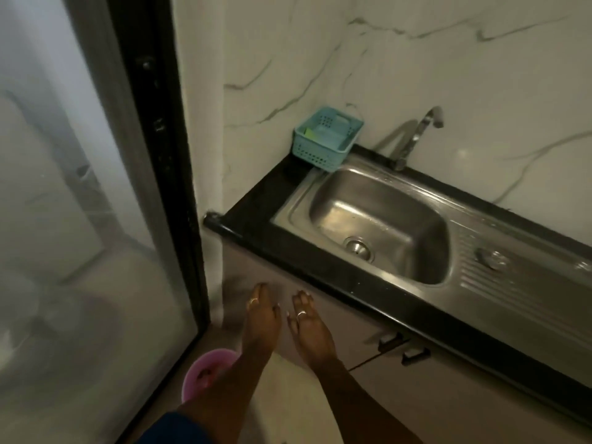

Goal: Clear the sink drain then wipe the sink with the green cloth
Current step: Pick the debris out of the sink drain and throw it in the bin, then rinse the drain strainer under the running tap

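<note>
A steel sink [426, 238] is set in a black counter [256, 219], with its round drain [358, 249] at the basin's near left. Both my hands hang low in front of the cabinet, below the counter's edge and apart from the sink. My left hand [261, 312] and my right hand [307, 322] are stretched forward with straight fingers, palms down, and hold nothing. A small yellow-green piece [309, 133] shows inside the teal basket [320, 155]; I cannot tell whether it is the cloth.
A chrome tap [416, 136] stands behind the basin by the marble wall. On the ribbed drainboard lies a round metal item [491, 259]. A pink bucket [208, 370] sits on the floor under my left arm. A black-framed glass door [96, 219] fills the left. Cabinet handles [403, 347] project below the counter.
</note>
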